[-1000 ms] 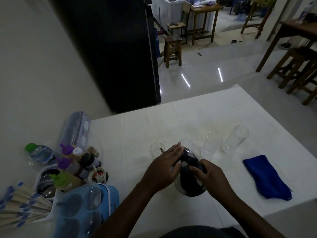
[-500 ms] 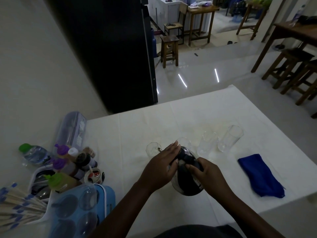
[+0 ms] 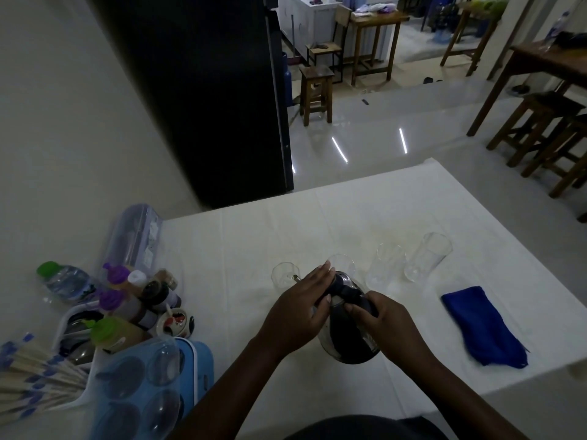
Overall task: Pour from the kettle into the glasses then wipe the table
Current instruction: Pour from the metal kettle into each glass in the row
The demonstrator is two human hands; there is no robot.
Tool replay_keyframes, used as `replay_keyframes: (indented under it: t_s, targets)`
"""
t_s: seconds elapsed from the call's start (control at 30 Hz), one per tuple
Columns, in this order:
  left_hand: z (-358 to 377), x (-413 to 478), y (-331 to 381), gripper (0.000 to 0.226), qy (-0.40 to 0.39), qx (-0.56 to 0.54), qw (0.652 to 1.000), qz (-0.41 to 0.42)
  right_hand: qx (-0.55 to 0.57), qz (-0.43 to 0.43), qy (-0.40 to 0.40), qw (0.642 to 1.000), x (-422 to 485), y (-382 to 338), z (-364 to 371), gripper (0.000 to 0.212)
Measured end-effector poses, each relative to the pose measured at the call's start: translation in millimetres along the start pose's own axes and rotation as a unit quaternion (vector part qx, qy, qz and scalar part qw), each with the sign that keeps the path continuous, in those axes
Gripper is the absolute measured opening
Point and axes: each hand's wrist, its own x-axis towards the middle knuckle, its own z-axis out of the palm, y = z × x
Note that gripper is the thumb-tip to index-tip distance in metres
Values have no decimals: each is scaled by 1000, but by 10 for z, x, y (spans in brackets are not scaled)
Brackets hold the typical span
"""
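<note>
Pour step in hand, no water visible in glasses (image 3: 386, 265). kettle (image 3: 346, 338) at lower centre of frame, on surface (image 3: 254, 236) just below glass row. right hand (image 3: 387, 325) grips handle (image 3: 352, 295); left hand (image 3: 301, 312) lies straight-fingered on lid (image 3: 341, 277). Next move likely: lift, tilt toward nearest glass.

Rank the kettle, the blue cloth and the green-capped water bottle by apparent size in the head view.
1. Tied: blue cloth and kettle look alike. The left hand and right hand partly cover the kettle, so no ranking.
2. Smallest: water bottle.
</note>
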Motion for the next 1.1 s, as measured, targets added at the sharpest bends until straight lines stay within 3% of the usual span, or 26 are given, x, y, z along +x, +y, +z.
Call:
replay_keyframes:
  t_s: [0.2, 0.57, 0.73, 1.1]
  targets:
    - [-11, -11, 14, 50, 2, -8, 1000, -6, 1, -4, -1, 1000, -11, -47, -4, 9]
    - [-20, 18, 14, 51, 0, -7, 1000, -8, -5, -2, -1, 1000, -7, -77, -32, 17]
    - [-11, 10, 9, 51, 0, -11, 1000, -10, -3, 2, 0, 1000, -6, -79, -40, 7]
    - [-8, 7, 24, 51, 3, -22, 1000, -17, -19, 12, 5, 1000, 4, -74, -53, 14]
